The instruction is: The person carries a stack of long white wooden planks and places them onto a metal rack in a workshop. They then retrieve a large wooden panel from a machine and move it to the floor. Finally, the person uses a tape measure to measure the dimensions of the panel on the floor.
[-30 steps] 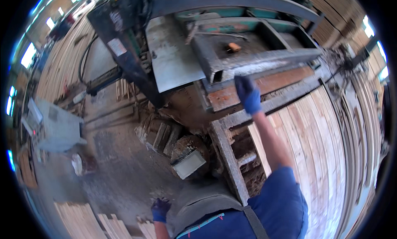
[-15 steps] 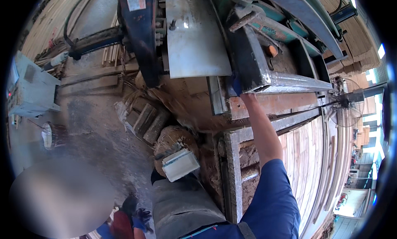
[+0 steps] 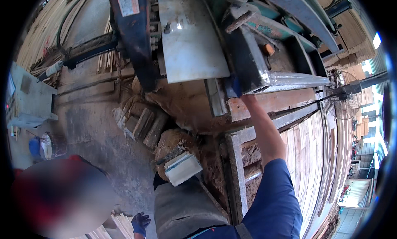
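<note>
My right arm, in a short navy sleeve, reaches forward to the machine. My right hand (image 3: 236,86), in a blue glove, is at the near left corner of a heavy dark metal frame (image 3: 255,71). Its fingers are hidden there. Just left of it hangs a pale metal plate (image 3: 192,52). At the lower edge, beside my grey apron (image 3: 186,206), my left hand (image 3: 141,222) is low in a dark blue glove, fingers apart and nothing seen in it. A whitish block (image 3: 183,168) rests on a round, sawdust-covered stump in front of me.
A person in red (image 3: 76,158), mostly blurred, is close at the lower left. Joined boards (image 3: 304,148) lie on a metal-edged bed to the right. Wood offcuts (image 3: 144,123), a bucket (image 3: 53,146), a control cabinet (image 3: 31,96) and a caged fan (image 3: 345,94) stand around.
The person at the lower left has shifted, with red clothing and a blue patch now showing near the bucket. My right hand stays at the metal frame; the view has turned slightly.
</note>
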Tool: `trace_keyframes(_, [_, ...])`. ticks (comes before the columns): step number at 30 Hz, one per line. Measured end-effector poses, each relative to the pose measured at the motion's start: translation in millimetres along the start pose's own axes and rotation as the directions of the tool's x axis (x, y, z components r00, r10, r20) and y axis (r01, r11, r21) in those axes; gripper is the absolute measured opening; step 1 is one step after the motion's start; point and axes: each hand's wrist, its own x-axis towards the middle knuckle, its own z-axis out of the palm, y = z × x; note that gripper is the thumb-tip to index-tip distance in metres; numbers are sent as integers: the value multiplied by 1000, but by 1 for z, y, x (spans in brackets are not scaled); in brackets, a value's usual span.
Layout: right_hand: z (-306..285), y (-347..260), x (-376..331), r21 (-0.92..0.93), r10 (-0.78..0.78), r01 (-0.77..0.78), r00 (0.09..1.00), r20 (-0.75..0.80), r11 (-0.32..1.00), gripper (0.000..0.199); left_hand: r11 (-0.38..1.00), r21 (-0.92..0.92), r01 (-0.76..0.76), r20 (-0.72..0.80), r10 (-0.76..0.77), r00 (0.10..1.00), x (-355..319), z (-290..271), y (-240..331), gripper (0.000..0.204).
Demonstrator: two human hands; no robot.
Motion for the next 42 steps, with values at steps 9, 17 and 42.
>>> trace_keyframes(9, [-90, -83, -24, -485, -103, 240, 951, 292, 841, 37, 999, 23, 46, 103, -48, 994, 21, 11, 10, 52])
trace_keyframes(17, [-204, -173, -116, -532, 447, -120, 710, 544, 838, 31, 890, 48, -453, 295, 420, 858, 12, 96, 171, 30])
trace_keyframes(42, [-463, -242, -488, -521, 947, -853, 148, -284, -23, 30, -903, 424, -68, 637, 351, -687, -493, 509, 691, 43])
